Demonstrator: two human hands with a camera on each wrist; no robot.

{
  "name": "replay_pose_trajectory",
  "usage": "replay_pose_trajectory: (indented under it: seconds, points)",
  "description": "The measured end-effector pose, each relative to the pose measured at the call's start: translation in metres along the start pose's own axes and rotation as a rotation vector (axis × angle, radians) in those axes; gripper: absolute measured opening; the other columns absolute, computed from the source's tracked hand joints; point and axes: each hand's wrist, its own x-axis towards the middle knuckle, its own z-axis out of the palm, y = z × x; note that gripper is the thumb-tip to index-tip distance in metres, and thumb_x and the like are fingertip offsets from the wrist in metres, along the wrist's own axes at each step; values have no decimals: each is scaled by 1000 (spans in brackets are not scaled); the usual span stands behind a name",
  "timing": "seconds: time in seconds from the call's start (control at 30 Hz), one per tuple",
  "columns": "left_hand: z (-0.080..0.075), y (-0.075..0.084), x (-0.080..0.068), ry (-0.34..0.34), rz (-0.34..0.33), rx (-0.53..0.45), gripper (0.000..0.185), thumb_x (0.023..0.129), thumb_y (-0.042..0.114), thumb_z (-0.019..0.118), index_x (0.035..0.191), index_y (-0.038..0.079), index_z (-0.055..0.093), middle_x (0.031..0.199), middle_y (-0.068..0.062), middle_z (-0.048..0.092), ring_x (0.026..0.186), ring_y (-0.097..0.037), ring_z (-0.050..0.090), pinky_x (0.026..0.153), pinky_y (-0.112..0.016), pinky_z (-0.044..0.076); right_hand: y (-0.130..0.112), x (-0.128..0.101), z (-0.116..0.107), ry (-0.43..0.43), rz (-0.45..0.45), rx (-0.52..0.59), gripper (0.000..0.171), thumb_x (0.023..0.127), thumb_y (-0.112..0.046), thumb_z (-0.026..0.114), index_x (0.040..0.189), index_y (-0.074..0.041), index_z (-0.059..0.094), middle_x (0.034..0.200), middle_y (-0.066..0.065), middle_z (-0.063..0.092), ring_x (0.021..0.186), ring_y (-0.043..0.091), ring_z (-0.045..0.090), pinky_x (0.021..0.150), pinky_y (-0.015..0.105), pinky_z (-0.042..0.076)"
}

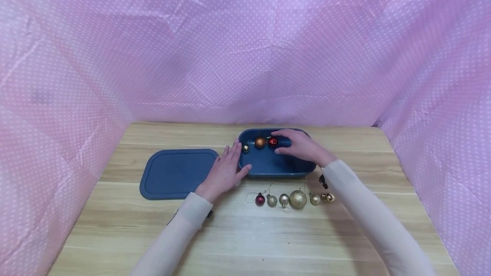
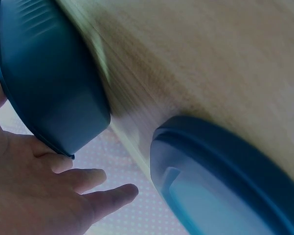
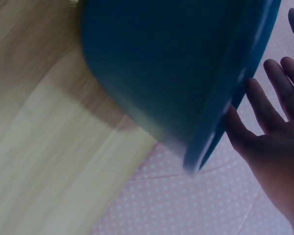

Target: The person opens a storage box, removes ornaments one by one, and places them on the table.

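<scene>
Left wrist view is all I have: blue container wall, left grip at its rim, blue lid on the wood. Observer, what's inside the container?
Observer: In the head view, the container holds a small gold bauble, an orange bauble and a red bauble.
Operator: Any others outside it?
Observer: Yes, a row of baubles lies on the table along the container's near side, with a dark red one at the left end.
Operator: And the right grip?
Observer: It's over the right part of the container, close beside the red bauble; whether it touches that, I can't tell.
</scene>
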Motion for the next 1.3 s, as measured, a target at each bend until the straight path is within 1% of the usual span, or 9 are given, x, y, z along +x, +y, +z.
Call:
replay_pose_trajectory:
  seconds: [0.2, 0.43, 0.63, 0.9, 1.0, 1.17, 1.3]
  points:
    - [0, 0, 0, -2, 3, 10, 85, 106, 58, 46, 167, 9, 11, 174, -4, 4, 157, -39, 14, 120, -65, 23, 2, 10, 7, -23, 48, 1, 62, 94, -28, 79, 149, -12, 57, 152, 15, 54, 142, 35, 47, 116, 53, 38]
    - [1, 0, 0, 5, 0, 3, 85, 106, 56, 48, 167, 9, 12, 174, -3, 4, 157, -39, 15, 120, -66, 23, 6, 17, 14, -13, 54, 13, 59, 93, -27, 79, 147, -11, 59, 149, 16, 57, 141, 36, 49, 116, 53, 38]
    - [2, 0, 0, 5, -5, 6, 84, 106, 57, 47, 167, 10, 12, 174, -2, 3, 157, -38, 14, 120, -65, 23, 9, 20, 18, -17, 69, 11, 57, 93, -25, 80, 145, -9, 61, 147, 17, 59, 139, 36, 51, 115, 53, 38]
    - [2, 0, -1, 11, 0, -1, 85, 106, 57, 48, 167, 9, 12, 174, -4, 4, 157, -39, 15, 120, -66, 23, 11, 22, 23, -37, 69, -8, 49, 94, -17, 78, 139, -3, 64, 142, 18, 62, 137, 36, 53, 115, 53, 39]
    - [2, 0, -1, 8, 0, 4, 86, 106, 58, 47, 167, 10, 12, 174, -3, 4, 157, -38, 15, 119, -66, 23, 13, 22, 25, -25, 69, -31, 45, 94, -14, 77, 136, -3, 67, 139, 17, 64, 136, 35, 54, 114, 52, 40]
    - [1, 0, -1, 10, 1, 3, 85, 106, 58, 46, 167, 9, 13, 174, -4, 4, 157, -39, 15, 119, -66, 23, 13, 21, 27, 6, 40, -74, 37, 95, -9, 75, 131, -3, 70, 135, 17, 67, 133, 35, 56, 113, 52, 42]
    - [1, 0, -2, 10, -1, 2, 85, 106, 58, 47, 167, 9, 13, 174, -5, 6, 157, -39, 15, 119, -66, 24, 11, 21, 27, 14, 30, -87, 34, 95, -7, 74, 129, -3, 71, 132, 17, 68, 131, 35, 58, 112, 53, 43]
